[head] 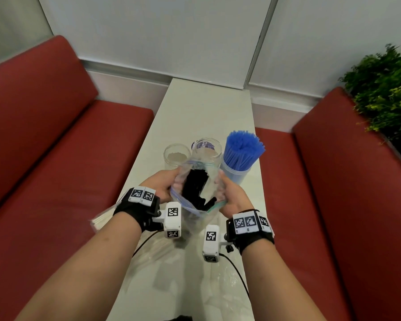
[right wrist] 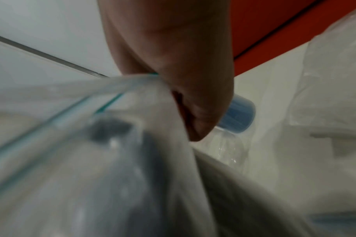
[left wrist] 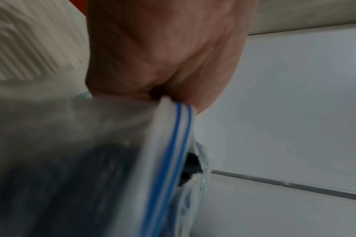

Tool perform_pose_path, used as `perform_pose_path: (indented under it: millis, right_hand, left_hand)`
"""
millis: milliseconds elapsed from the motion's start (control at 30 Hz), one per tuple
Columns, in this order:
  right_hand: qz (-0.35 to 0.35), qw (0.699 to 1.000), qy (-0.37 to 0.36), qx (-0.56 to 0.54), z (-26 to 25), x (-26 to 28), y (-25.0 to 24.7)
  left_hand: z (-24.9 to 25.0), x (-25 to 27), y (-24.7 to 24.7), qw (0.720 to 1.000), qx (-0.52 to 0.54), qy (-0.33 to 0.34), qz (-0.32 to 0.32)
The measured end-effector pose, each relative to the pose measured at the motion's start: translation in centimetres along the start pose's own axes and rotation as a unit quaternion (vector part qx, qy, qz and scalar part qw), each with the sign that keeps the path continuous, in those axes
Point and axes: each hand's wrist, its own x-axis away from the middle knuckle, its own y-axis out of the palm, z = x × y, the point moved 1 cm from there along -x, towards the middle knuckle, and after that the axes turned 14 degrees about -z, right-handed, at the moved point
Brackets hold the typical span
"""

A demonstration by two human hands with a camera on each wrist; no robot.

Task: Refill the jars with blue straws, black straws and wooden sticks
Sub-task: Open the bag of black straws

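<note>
Both forearms are reaching over the tabletop (head: 206,107). Left hand (head: 159,185) and right hand (head: 233,195) are each pinching an edge of the plastic bag (head: 195,218), spreading its mouth, black straws (head: 195,188) sitting inside, just before three jars (head: 207,149).

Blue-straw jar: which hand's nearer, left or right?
Right. The right hand grips the zip bag just in front of the blue-straw jar; the left hand grips the bag's far side, with the bag between it and the jar.
</note>
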Motion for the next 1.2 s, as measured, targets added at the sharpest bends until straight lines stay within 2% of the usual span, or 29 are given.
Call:
perform_pose_path:
  millis: [100,133,200,233,333,400,467,500,533,633,667,733,800,867,933,1000,1067,1133,1200]
  right_hand:
    - [0.043,0.992,-0.09,-0.074,-0.5,-0.2,-0.1]
    - [0.049,0.991,-0.098,-0.076,-0.6,-0.2,-0.1]
    - [0.047,0.994,-0.091,-0.028,-0.5,-0.3,0.0]
    - [0.036,0.996,-0.085,-0.011,-0.4,-0.4,0.2]
    - [-0.002,0.995,-0.047,0.083,-0.2,-0.9,0.6]
    - [-0.039,0.988,-0.033,0.143,-0.1,-1.0,0.7]
    - [-0.071,0.983,-0.027,0.168,-0.1,-0.9,0.7]
    - [-0.075,0.981,-0.025,0.177,-0.1,-0.9,0.6]
    - [-0.074,0.98,-0.028,0.183,-0.2,-0.9,0.4]
    - [-0.09,0.968,-0.059,0.225,-0.6,-0.8,0.0]
    - [-0.094,0.958,-0.071,0.263,-0.7,-0.7,-0.1]
    - [-0.074,0.927,-0.084,0.357,-0.8,-0.5,-0.2]
    - [-0.037,0.896,-0.075,0.436,-0.8,-0.5,-0.6]
    - [-0.001,0.89,-0.061,0.452,-0.9,-0.5,-0.8]
    - [0.016,0.931,-0.053,0.36,-0.8,-0.4,-0.8]
    - [0.022,0.964,-0.06,0.259,-0.7,-0.5,-0.4]
    - [0.028,0.974,-0.08,0.21,-0.5,-0.5,0.0]
    - [0.035,0.975,-0.104,0.191,-0.4,-0.4,0.3]
    - [0.052,0.969,-0.121,0.21,-0.3,-0.5,0.0]
  left_hand:
    - [-0.3,0.0,-0.3,0.986,-0.166,0.002,0.004]
    - [-0.3,0.0,-0.3,0.965,-0.262,0.021,0.016]
    - [-0.2,0.2,0.1,0.896,-0.439,0.046,0.042]
    - [0.0,0.4,0.4,0.873,-0.483,0.061,0.036]
    - [0.5,0.9,1.7,0.847,-0.52,0.106,-0.015]
    - [1.1,1.1,2.6,0.828,-0.544,0.134,0.027]
    - [1.9,1.1,3.3,0.79,-0.581,0.172,0.091]
    - [2.3,1.1,3.3,0.783,-0.579,0.191,0.121]
    - [2.7,0.9,3.1,0.794,-0.553,0.208,0.141]
    - [3.3,0.5,2.1,0.872,-0.414,0.206,0.16]
    - [3.3,0.4,2.1,0.895,-0.366,0.198,0.161]
    - [3.4,0.1,1.9,0.923,-0.284,0.194,0.172]
    - [3.4,0.3,1.7,0.934,-0.225,0.2,0.194]
    - [3.4,0.5,1.3,0.923,-0.253,0.204,0.208]
    - [3.1,0.6,1.3,0.897,-0.346,0.202,0.188]
    - [2.8,0.5,1.5,0.89,-0.397,0.182,0.131]
    - [2.5,0.3,1.9,0.905,-0.392,0.143,0.085]
    - [2.5,0.4,2.2,0.934,-0.332,0.113,0.073]
    - [2.6,0.4,2.0,0.948,-0.298,0.085,0.074]
